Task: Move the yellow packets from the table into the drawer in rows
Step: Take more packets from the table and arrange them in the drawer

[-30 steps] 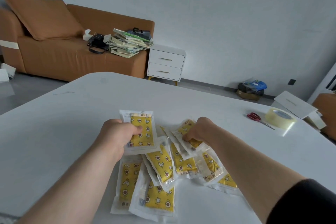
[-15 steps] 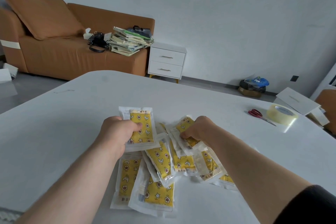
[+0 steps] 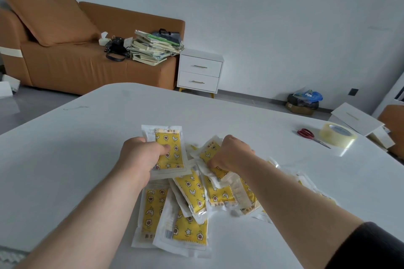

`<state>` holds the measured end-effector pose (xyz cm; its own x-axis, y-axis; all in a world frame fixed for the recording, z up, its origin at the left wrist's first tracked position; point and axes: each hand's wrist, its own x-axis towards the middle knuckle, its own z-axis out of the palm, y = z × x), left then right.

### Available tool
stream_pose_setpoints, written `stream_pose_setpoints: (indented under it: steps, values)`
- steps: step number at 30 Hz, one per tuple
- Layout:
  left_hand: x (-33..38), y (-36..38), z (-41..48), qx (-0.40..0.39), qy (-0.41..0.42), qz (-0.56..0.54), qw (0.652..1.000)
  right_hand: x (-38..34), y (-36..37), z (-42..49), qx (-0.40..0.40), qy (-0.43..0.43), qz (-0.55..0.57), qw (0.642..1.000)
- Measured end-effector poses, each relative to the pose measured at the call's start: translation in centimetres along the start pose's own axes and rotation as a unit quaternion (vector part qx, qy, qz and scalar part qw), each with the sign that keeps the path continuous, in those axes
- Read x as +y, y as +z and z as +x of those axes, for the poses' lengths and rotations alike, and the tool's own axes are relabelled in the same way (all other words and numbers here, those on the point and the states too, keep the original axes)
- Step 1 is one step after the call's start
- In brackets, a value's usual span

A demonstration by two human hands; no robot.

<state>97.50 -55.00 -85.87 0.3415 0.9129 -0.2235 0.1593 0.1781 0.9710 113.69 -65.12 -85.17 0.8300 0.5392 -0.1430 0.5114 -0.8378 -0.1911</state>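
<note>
Several yellow packets with clear edges lie in a loose, overlapping pile [image 3: 192,203] on the white table [image 3: 65,159] in front of me. My left hand [image 3: 142,157] grips one upright packet [image 3: 168,148] at the pile's far left, thumb across its face. My right hand [image 3: 231,153] pinches another packet [image 3: 209,153] at the pile's far side, fingers curled down on it. A white two-drawer nightstand [image 3: 200,72] stands against the wall beyond the table, both drawers closed.
Red-handled scissors [image 3: 308,134] and a roll of clear tape [image 3: 337,134] lie on the table at the right. An orange sofa [image 3: 76,65] with a stack of books [image 3: 155,47] sits behind, left of the nightstand. White panels [image 3: 356,118] lie on the floor at right.
Both hands have lifted slightly and drawn their packets a little away from me. The pile beneath has hardly shifted.
</note>
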Motion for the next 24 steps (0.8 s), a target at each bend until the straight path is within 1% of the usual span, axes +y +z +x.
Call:
stream_pose_setpoints:
  steps: [2, 4, 6, 9, 11, 13, 15, 17, 19, 21, 24]
  values:
    - [0.0, 0.0, -0.1, 0.001, 0.006, -0.005, 1.000, -0.2, 0.0, -0.4, 0.019, -0.029, -0.008, 0.999]
    - [0.1, 0.0, -0.2, 0.000, 0.010, -0.008, 1.000, -0.3, 0.0, -0.6, 0.037, -0.053, 0.012, 0.998]
    - [0.1, -0.1, -0.2, -0.005, 0.011, -0.010, 1.000, -0.1, -0.1, -0.6, 0.043, -0.059, 0.083, 0.994]
    - [0.1, -0.4, -0.1, -0.004, 0.011, -0.006, 1.000, 0.6, -0.7, -0.5, 0.052, -0.046, 0.189, 0.979]
    - [0.0, -0.6, 0.1, -0.001, 0.007, -0.006, 1.000, 1.5, -1.4, -0.6, 0.059, -0.028, 0.274, 0.959]
    - [0.1, -0.6, 0.2, 0.001, 0.007, -0.003, 1.000, 2.6, -2.0, -0.9, 0.048, 0.000, 0.404, 0.914]
    - [0.5, -0.6, -0.1, 0.003, 0.009, 0.001, 1.000, 4.0, -2.6, -1.9, 0.013, 0.039, 0.526, 0.849]
    - [1.0, -0.7, -0.7, 0.002, 0.008, 0.007, 1.000, 5.6, -3.0, -3.4, -0.021, 0.074, 0.614, 0.785]
    - [1.6, -0.9, -1.6, -0.003, 0.004, 0.007, 1.000, 7.3, -3.2, -5.4, -0.062, 0.087, 0.669, 0.736]
    - [2.2, -1.1, -2.9, -0.017, -0.001, 0.013, 1.000, 8.9, -3.5, -7.7, -0.099, 0.067, 0.705, 0.699]
    - [2.6, -1.2, -5.3, -0.024, -0.010, 0.022, 0.999, 10.9, -4.3, -11.1, -0.118, 0.033, 0.739, 0.662]
